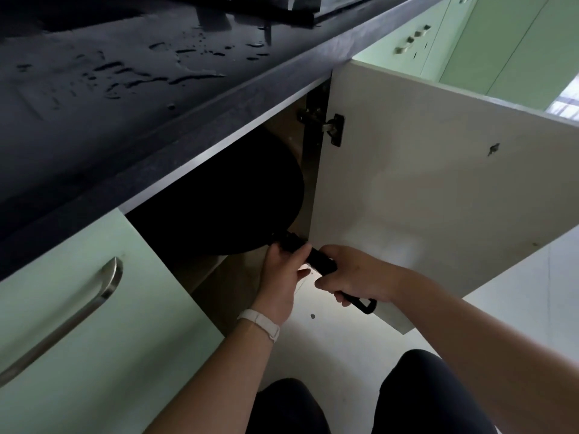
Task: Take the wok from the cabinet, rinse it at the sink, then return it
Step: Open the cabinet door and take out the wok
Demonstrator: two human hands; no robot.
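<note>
A black wok (238,195) sits inside the open lower cabinet (282,130), its round body mostly within the dark opening under the counter. Its long black handle (322,263) sticks out toward me, ending in a hanging loop. My left hand (283,277), with a white band on the wrist, grips the handle near the wok's body. My right hand (357,277) is closed around the handle farther out, just before the loop. The wok's inside is too dark to make out.
The cabinet door (438,189) stands swung open to the right, white side facing me. A dark wet countertop (141,89) overhangs above. A green cabinet front with a metal bar handle (72,321) is on the left. My knees (344,402) are below, over a pale floor.
</note>
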